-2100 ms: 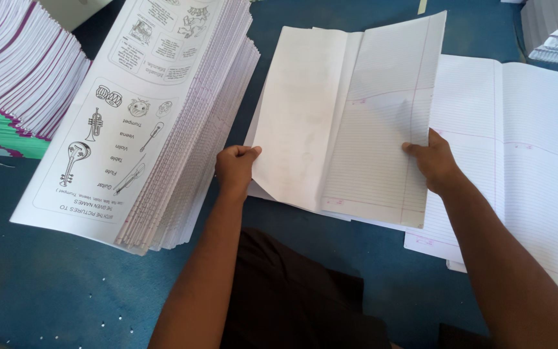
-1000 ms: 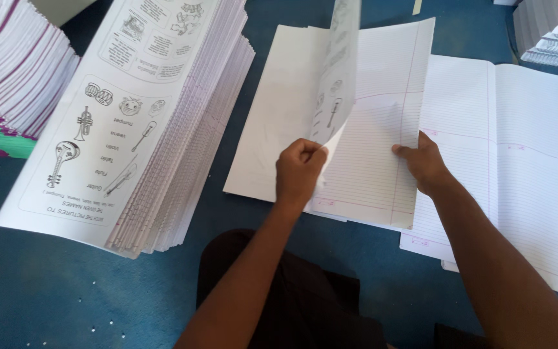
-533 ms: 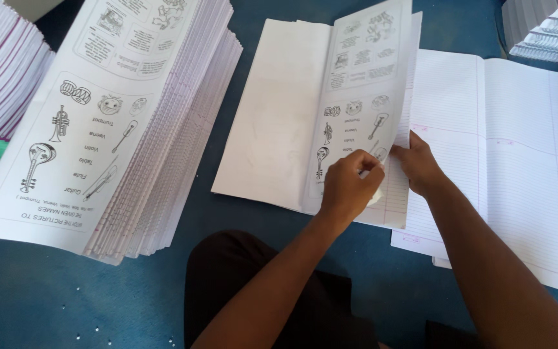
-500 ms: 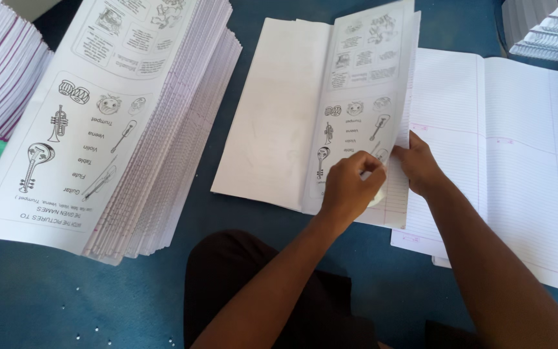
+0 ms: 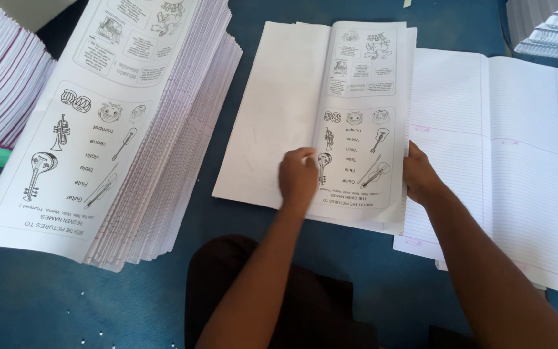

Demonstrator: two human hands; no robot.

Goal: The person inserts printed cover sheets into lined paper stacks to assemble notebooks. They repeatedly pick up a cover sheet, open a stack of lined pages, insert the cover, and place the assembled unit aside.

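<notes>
**Two hands on a folded picture sheet**

The folded sheet point(image 5: 305, 116) lies in the middle of the blue table point(image 5: 33, 304). Its left half is blank white. Its right half is a printed page point(image 5: 363, 116) with little drawings of music instruments and words beside them.

The left hand point(image 5: 298, 178) rests on the sheet near the fold, low down, at about 6 o'clock on the sheet. Its fingers are bent and press down on the paper. It grips nothing; it just lies flat on top. The right hand point(image 5: 420, 174) is at the sheet's right edge, at about 4 o'clock. Its fingers curl over that edge and touch the paper, but I cannot tell if it pinches the sheet or only leans on it.

Under the sheet's right side, and going out to 3 o'clock, lie big lined sheets point(image 5: 518, 155), open and flat.

At 9 o'clock from the folded sheet stands a tall stack of printed sheets point(image 5: 130, 129) with the same drawings on top. Far off at 10 o'clock is another pile of paper point(image 5: 1, 84) with purple edges. At 1 o'clock, in the corner, is one more paper pile point(image 5: 550, 29).
</notes>
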